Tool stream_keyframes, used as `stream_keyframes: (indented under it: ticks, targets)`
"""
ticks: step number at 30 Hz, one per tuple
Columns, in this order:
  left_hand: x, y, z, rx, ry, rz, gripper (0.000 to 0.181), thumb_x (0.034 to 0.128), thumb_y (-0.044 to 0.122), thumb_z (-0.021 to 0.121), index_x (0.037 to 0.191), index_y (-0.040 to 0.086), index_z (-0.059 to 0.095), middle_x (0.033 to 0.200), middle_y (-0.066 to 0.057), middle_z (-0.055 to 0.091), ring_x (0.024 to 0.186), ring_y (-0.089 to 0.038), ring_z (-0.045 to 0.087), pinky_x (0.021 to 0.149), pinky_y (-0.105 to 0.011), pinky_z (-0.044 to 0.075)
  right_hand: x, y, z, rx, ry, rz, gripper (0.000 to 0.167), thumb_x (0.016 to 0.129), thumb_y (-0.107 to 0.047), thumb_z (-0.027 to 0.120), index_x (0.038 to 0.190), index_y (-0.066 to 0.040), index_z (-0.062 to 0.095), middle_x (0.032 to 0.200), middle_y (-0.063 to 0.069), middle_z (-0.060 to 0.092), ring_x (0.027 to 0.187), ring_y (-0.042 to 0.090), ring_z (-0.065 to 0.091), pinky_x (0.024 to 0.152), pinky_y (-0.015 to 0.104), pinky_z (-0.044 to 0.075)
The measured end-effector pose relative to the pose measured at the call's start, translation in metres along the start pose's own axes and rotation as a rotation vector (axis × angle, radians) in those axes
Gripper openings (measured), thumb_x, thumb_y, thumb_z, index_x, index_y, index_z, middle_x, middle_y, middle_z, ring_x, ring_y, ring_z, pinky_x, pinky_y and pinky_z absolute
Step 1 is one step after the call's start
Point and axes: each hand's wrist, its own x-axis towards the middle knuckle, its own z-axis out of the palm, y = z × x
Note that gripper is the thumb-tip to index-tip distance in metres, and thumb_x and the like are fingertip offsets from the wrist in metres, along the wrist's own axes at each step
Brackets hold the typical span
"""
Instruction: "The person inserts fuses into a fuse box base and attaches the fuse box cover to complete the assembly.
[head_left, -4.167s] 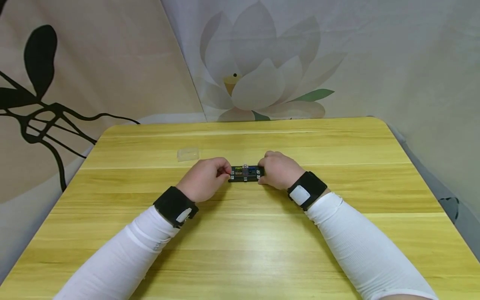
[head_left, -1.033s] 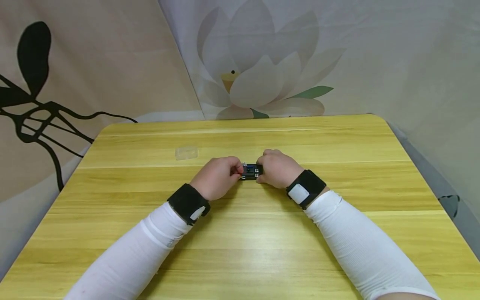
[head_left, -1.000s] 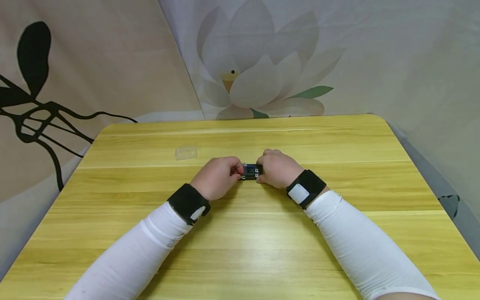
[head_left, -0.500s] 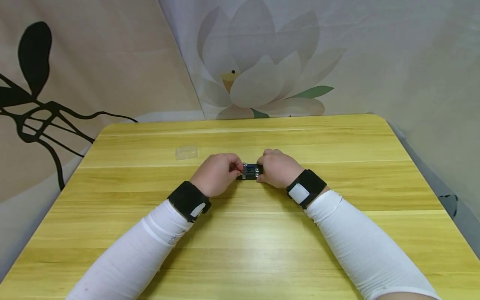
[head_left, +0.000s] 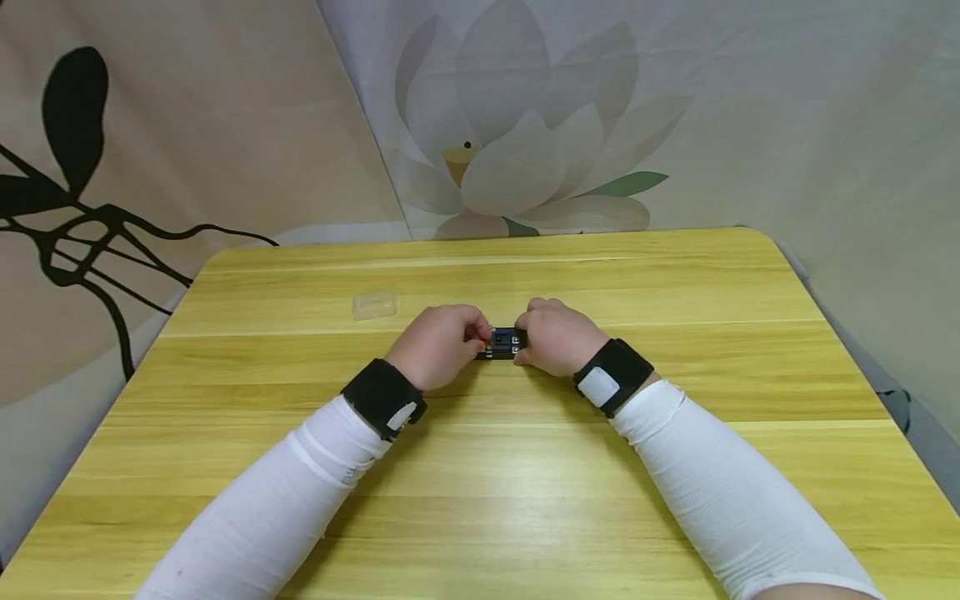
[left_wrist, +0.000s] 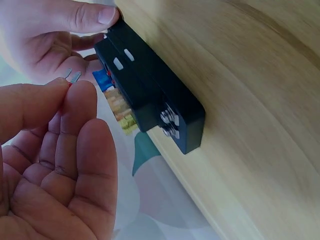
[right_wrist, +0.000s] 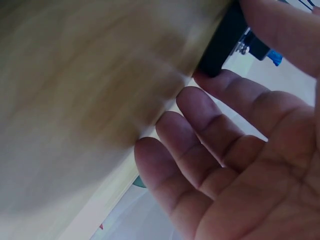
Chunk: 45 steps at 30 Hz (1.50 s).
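A small black fuse box [head_left: 506,343] lies on the table between my hands. Blue [left_wrist: 102,80], tan and yellow blade fuses stick out of it in the left wrist view, and metal screw terminals [left_wrist: 169,124] show at one end. Thumb and index finger of my left hand [head_left: 435,346] pinch a tiny red blade fuse [left_wrist: 69,84]. Its two metal prongs point out, apart from the box; the fingers cover most of its body. My right hand [head_left: 561,340] grips the box's right end between thumb and index finger, its other fingers [right_wrist: 195,135] extended.
A clear plastic cover [head_left: 374,305] lies on the wooden table [head_left: 480,500], to the left of and beyond the left hand. Behind the table's far edge hangs a printed fabric backdrop [head_left: 525,125].
Since the earliest frame my left hand has moved right, from the box's left end to over it. In the last second it rises slightly. The right hand keeps its hold.
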Motion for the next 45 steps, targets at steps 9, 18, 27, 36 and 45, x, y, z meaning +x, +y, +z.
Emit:
stream_keyframes:
  ticks: [9, 18, 27, 36, 45]
  targets:
    - [0.005, 0.006, 0.004, 0.012, -0.008, 0.017, 0.003, 0.1005, 0.012, 0.071, 0.101, 0.011, 0.074, 0.093, 0.0, 0.073, 0.083, -0.018, 0.063, 0.08, -0.032, 0.054, -0.001, -0.001, -0.001, -0.014, 0.0, -0.003, 0.037, 0.091, -0.036, 0.085, 0.111, -0.006, 0.077, 0.102, 0.007, 0.064, 0.093, 0.023, 0.058, 0.087, 0.037, 0.053]
    - [0.009, 0.009, 0.007, 0.026, 0.019, 0.04, 0.004, 0.1011, 0.012, 0.071, 0.101, 0.011, 0.074, 0.094, -0.001, 0.073, 0.085, -0.017, 0.064, 0.083, -0.033, 0.056, -0.001, -0.001, 0.0, -0.019, 0.014, -0.015, 0.036, 0.09, -0.035, 0.085, 0.109, -0.006, 0.077, 0.1, 0.008, 0.064, 0.09, 0.023, 0.058, 0.085, 0.036, 0.054]
    - [0.014, 0.012, 0.008, 0.062, 0.017, 0.052, 0.003, 0.1009, 0.012, 0.071, 0.1, 0.012, 0.074, 0.093, -0.001, 0.073, 0.084, -0.018, 0.064, 0.082, -0.033, 0.055, 0.0, 0.001, 0.001, -0.015, 0.012, -0.022, 0.033, 0.09, -0.034, 0.085, 0.107, -0.006, 0.078, 0.099, 0.007, 0.064, 0.09, 0.022, 0.057, 0.084, 0.036, 0.053]
    - [0.017, 0.011, 0.011, 0.069, 0.014, 0.044, 0.003, 0.1003, 0.011, 0.072, 0.099, 0.012, 0.075, 0.092, 0.0, 0.073, 0.083, -0.018, 0.064, 0.083, -0.033, 0.055, 0.0, 0.0, 0.001, -0.012, 0.015, -0.024, 0.033, 0.09, -0.034, 0.086, 0.107, -0.007, 0.078, 0.099, 0.007, 0.064, 0.091, 0.023, 0.058, 0.085, 0.036, 0.054]
    - [0.02, 0.012, 0.013, 0.084, 0.015, 0.066, 0.005, 0.1001, 0.01, 0.072, 0.098, 0.013, 0.075, 0.091, 0.0, 0.073, 0.083, -0.018, 0.064, 0.083, -0.033, 0.056, 0.0, 0.001, 0.001, -0.014, 0.023, -0.033, 0.033, 0.09, -0.034, 0.086, 0.106, -0.007, 0.078, 0.097, 0.007, 0.063, 0.09, 0.022, 0.057, 0.084, 0.036, 0.054]
